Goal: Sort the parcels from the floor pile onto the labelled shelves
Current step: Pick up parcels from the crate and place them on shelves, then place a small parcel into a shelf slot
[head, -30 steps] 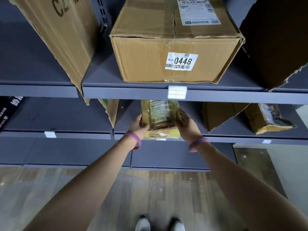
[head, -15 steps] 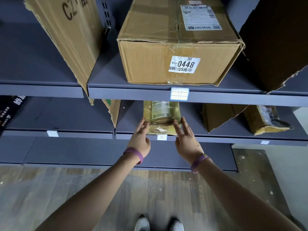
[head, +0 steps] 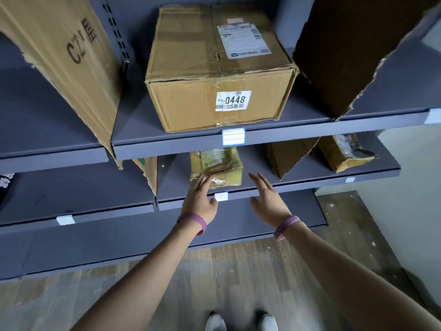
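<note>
Grey steel shelving is seen filling the frame, with a taped cardboard carton marked 0448 set on the upper level. On the lower tier, a small yellow parcel wrapped in glossy film is shown lying flat near the front edge. It is judged light and soft-sided, its film likely slippery and easily creased, so a hold across both sides or from underneath would be favoured over a pinch at the loose wrap. Both hands are shown open, fingers straight, nothing gripped: the left hand is placed at the parcel's front left corner, where its fingertips appear to touch the wrap, while the right hand is seen hovering just beside the parcel's right side, apart from it. A white shelf label is fixed on the edge directly beneath
</note>
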Available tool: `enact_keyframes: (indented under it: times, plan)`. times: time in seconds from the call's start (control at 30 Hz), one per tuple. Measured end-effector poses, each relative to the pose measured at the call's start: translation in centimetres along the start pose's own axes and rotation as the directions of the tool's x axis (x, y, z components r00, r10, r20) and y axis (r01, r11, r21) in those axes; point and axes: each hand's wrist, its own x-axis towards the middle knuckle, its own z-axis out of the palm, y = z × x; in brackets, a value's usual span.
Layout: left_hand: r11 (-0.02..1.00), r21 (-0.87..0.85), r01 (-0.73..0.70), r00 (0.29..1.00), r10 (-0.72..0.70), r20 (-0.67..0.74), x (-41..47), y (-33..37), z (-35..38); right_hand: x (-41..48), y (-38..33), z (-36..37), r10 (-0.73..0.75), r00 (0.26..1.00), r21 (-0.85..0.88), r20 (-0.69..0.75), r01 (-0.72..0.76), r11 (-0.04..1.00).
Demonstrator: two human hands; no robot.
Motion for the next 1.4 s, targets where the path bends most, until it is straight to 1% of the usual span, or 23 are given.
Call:
enact_keyframes:
  times: [0.13, 0.27, 0.37, 0.47, 0.53, 0.67, 0.77, 0.87, 1.0, 1.1, 1.23, 1.4]
  plan:
    - [0.997, -0.055, -0.055, 0.991, 0.062, 0.119, -2.4, 5.1, 1.9, -5.0, 2.9, -2.9, 0.143, 0.990, -0.005, -0.021, -0.143, 0.990]
    - [0.985, -0.120, -0.122, 0.964, 0.146, 0.224, -5.4, 12.1, 5.3, -11.7, 7.6, -7.4, 0.299, 0.949, 0.025, -0.098, -0.298, 0.954]
    - [0.971, -0.123, -0.207, 0.908, 0.237, 0.345, -8.4, 18.1, 9.5, -18.7, 12.5, -10.7, 0.428, 0.889, 0.094, -0.166, -0.417, 0.904]
    - [0.948, -0.130, -0.290, 0.836, 0.317, 0.447, -12.2, 24.5, 14.5, -27.2, 17.7, -13.7, 0.505, 0.832, 0.163, -0.229, -0.479, 0.862]
    - [0.930, -0.146, -0.337, 0.786, 0.363, 0.500, -15.3, 28.5, 18.2, -33.1, 21.5, -15.1, 0.579, 0.779, 0.209, -0.239, -0.541, 0.814]
    - [0.902, -0.155, -0.403, 0.687, 0.410, 0.599, -21.9, 34.8, 25.9, -43.4, 28.7, -16.8, 0.729, 0.631, 0.313, -0.266, -0.659, 0.684]
    - [0.877, -0.118, -0.465, 0.611, 0.414, 0.675, -26.2, 38.2, 31.0, -50.5, 32.5, -17.8, 0.802, 0.531, 0.393, -0.273, -0.699, 0.597]
    - [0.838, -0.098, -0.536, 0.529, 0.425, 0.735, -29.6, 41.3, 35.3, -56.1, 35.4, -18.4, 0.843, 0.455, 0.439, -0.287, -0.720, 0.537]
    - [0.802, -0.089, -0.591, 0.448, 0.418, 0.790, -32.2, 44.3, 39.8, -60.5, 38.5, -18.7, 0.887, 0.360, 0.498, -0.290, -0.734, 0.461]
    - [0.770, -0.075, -0.634, 0.403, 0.411, 0.818, -32.7, 46.2, 42.8, -62.0, 40.1, -18.3, 0.909, 0.319, 0.535, -0.268, -0.736, 0.415]
    - [0.730, -0.078, -0.679, 0.337, 0.404, 0.851, -32.0, 48.3, 46.8, -62.4, 42.5, -18.0, 0.934, 0.278, 0.570, -0.226, -0.739, 0.358]
    - [0.685, -0.055, -0.726, 0.275, 0.363, 0.890, -29.0, 50.0, 52.2, -61.1, 46.4, -17.7, 0.970, 0.192, 0.608, -0.148, -0.756, 0.242]
